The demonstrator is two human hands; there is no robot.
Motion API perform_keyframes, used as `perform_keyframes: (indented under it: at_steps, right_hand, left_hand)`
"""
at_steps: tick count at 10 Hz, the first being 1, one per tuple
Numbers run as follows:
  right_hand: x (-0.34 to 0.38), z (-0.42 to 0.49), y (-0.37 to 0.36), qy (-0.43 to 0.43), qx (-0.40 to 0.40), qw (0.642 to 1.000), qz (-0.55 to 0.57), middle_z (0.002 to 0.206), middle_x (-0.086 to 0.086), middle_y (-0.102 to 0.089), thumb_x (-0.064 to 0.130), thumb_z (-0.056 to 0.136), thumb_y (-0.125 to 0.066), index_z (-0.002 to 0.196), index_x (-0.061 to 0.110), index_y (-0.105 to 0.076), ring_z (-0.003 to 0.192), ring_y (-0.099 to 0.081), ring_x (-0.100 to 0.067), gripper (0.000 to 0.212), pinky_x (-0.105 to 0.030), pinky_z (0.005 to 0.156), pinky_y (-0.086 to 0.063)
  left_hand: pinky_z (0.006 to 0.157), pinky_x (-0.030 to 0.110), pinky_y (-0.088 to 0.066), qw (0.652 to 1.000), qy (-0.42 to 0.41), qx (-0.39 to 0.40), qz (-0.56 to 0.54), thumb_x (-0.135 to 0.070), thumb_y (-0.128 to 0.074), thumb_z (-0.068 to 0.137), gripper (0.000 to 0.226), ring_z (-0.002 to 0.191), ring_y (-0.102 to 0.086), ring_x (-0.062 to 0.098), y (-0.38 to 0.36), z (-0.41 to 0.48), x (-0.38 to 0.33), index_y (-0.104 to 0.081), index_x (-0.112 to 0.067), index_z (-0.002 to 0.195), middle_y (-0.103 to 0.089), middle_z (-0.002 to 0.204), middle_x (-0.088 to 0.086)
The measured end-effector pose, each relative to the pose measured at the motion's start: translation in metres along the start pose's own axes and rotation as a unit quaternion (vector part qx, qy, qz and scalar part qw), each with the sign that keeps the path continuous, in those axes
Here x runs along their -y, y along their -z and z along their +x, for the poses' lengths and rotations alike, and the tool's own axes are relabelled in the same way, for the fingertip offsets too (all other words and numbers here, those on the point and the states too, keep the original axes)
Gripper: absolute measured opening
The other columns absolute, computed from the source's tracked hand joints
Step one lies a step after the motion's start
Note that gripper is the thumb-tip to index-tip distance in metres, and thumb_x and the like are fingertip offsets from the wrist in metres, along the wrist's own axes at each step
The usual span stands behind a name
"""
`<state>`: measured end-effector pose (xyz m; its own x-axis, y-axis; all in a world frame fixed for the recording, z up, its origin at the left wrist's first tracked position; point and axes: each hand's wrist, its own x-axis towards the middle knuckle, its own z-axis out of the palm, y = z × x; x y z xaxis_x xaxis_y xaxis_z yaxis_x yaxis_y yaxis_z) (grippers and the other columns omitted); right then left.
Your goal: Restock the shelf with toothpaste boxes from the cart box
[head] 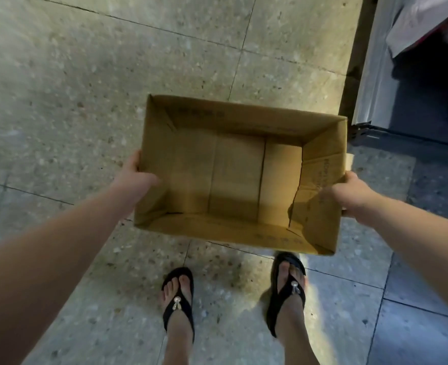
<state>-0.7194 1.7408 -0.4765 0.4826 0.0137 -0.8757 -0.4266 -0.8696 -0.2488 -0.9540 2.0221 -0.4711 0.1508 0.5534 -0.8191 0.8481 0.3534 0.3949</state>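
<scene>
Two bare forearms reach down to a box [233, 119] held above the floor [85, 101]. The left grip [136, 172] curls over its left end wall and the right grip [354, 191] clamps the right end, so its long axis runs hand to hand. It shows no toothpaste inside. The shelf [370, 83] lies ahead-right, nearer the right grip.

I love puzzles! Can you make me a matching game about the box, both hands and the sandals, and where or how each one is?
Things: 1 box; 2 left hand; 3 right hand; 4 sandals.
Matches: A black, on the floor; B grips the box's right side; C brown and empty; D grips the box's left side.
Pairs: 1-C, 2-D, 3-B, 4-A.
</scene>
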Motion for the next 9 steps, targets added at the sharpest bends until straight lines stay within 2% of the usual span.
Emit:
perform_keyframes:
  at_steps: [1,2,3,4,5,6,7,9]
  right_hand:
    - [-0.005,0.028,-0.014,-0.01,0.003,1.0,0.008,0.131,-0.013,-0.047,0.007,0.083,-0.057,0.131,0.019,-0.033,0.12,-0.044,-0.037,0.055,-0.052,0.092,-0.043]
    - [-0.005,0.05,-0.024,-0.016,0.024,0.999,0.019,0.133,-0.015,-0.046,0.002,0.084,-0.056,0.132,0.015,-0.033,0.124,-0.042,-0.038,0.055,-0.052,0.098,-0.04]
    - [-0.008,0.065,-0.032,-0.017,0.043,0.998,0.036,0.133,-0.015,-0.047,-0.002,0.083,-0.053,0.132,0.014,-0.036,0.125,-0.041,-0.038,0.054,-0.053,0.1,-0.037]
    - [-0.014,0.071,-0.035,-0.013,0.046,0.998,0.044,0.128,-0.014,-0.049,-0.004,0.083,-0.052,0.127,0.014,-0.038,0.123,-0.043,-0.037,0.05,-0.053,0.1,-0.036]
    - [-0.016,0.067,-0.039,-0.012,0.035,0.998,0.047,0.127,-0.012,-0.05,0.0,0.079,-0.06,0.13,0.017,-0.034,0.12,-0.044,-0.037,0.06,-0.053,0.098,-0.039]
    - [-0.01,0.047,-0.04,0.011,-0.006,1.0,0.017,0.129,-0.017,-0.049,0.006,0.078,-0.063,0.132,0.019,-0.03,0.119,-0.046,-0.038,0.065,-0.052,0.098,-0.042]
    - [-0.004,0.007,-0.032,0.03,-0.012,0.999,-0.016,0.13,-0.017,-0.049,0.009,0.083,-0.06,0.137,0.015,-0.029,0.118,-0.048,-0.036,0.063,-0.045,0.095,-0.042]
    - [0.0,-0.097,-0.005,0.07,-0.027,0.993,-0.096,0.136,-0.015,-0.047,0.019,0.085,-0.059,0.137,0.012,-0.034,0.12,-0.049,-0.03,0.058,-0.041,0.096,-0.044]
  left_hand:
    - [0.088,0.038,-0.04,1.0,-0.007,0.006,0.004,0.004,-0.052,0.084,0.065,0.106,-0.048,0.021,-0.013,0.027,0.008,-0.035,-0.03,0.136,-0.049,0.117,-0.002]
    - [0.095,0.037,-0.04,1.0,-0.011,0.001,0.014,0.006,-0.049,0.086,0.069,0.111,-0.048,0.023,-0.022,0.045,0.011,-0.028,-0.029,0.142,-0.048,0.125,0.0]
    - [0.106,0.047,-0.039,1.0,-0.007,-0.001,0.026,0.006,-0.047,0.086,0.073,0.126,-0.044,0.031,-0.025,0.055,0.014,-0.021,-0.03,0.144,-0.04,0.144,0.009]
    - [0.099,0.039,-0.04,0.999,-0.02,-0.02,0.028,0.006,-0.046,0.087,0.07,0.115,-0.047,0.024,-0.028,0.059,0.02,-0.021,-0.027,0.144,-0.044,0.135,0.002]
    - [0.089,0.033,-0.041,0.998,-0.029,-0.017,0.054,0.003,-0.05,0.086,0.072,0.103,-0.047,0.018,-0.033,0.053,0.023,-0.022,-0.029,0.144,-0.043,0.137,0.002]
    - [0.104,0.043,-0.041,0.993,-0.034,-0.027,0.111,-0.008,-0.058,0.085,0.073,0.123,-0.045,0.029,-0.036,0.04,0.023,-0.021,-0.025,0.145,-0.035,0.147,0.009]
    - [0.108,0.051,-0.036,0.983,-0.053,-0.038,0.174,-0.024,-0.061,0.083,0.067,0.129,-0.041,0.033,-0.034,0.014,0.021,-0.029,-0.02,0.142,-0.038,0.144,0.012]
    - [0.097,0.047,-0.046,0.961,-0.108,-0.034,0.251,-0.036,-0.053,0.087,0.043,0.111,-0.054,0.027,-0.01,-0.066,-0.002,-0.05,-0.016,0.125,-0.054,0.125,0.006]
